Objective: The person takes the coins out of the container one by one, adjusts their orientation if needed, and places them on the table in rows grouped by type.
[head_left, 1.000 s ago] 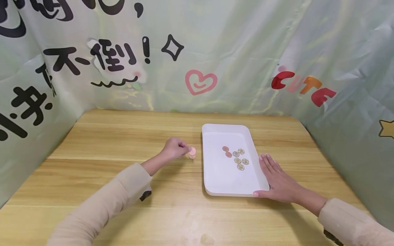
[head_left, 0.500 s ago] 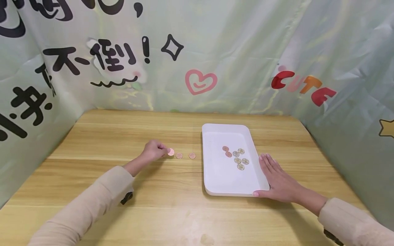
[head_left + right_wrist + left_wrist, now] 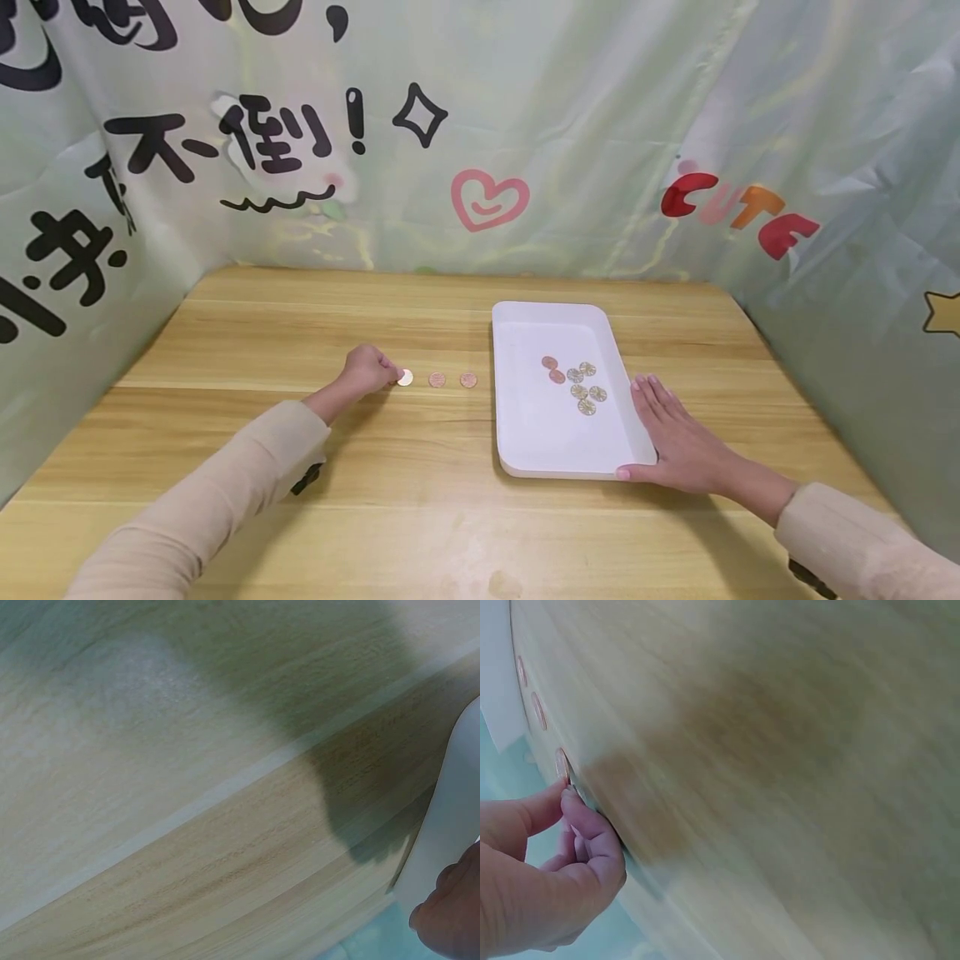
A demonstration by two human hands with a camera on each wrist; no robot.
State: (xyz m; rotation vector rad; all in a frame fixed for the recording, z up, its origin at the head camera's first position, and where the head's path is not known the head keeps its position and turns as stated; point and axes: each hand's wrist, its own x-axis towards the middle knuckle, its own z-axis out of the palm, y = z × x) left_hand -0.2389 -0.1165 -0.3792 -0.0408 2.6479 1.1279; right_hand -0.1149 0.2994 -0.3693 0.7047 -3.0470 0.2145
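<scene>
My left hand point(image 3: 365, 371) pinches a coin point(image 3: 405, 377) between thumb and index finger, low over the table left of the tray. In the left wrist view the left hand point(image 3: 562, 870) holds that coin point(image 3: 562, 763) by its edge, tilted. Two copper coins point(image 3: 437, 380) point(image 3: 468, 380) lie in a row between it and the tray. The white tray point(image 3: 525, 433) holds two copper coins point(image 3: 550, 363) and several gold or silver ones point(image 3: 587, 407). My right hand point(image 3: 678, 442) rests against the tray's right side, fingers straight; the right wrist view shows part of the hand point(image 3: 454, 911).
The wooden table point(image 3: 360, 533) reaches back to a printed cloth point(image 3: 585, 125), which also stands along the left and right sides. In the left wrist view the tray's white side point(image 3: 501, 682) shows at the upper left.
My left hand has moved left from beside the tray, and a row of coins now shows where coins lay close together. The held coin is lower and more tilted. The right hand has not moved.
</scene>
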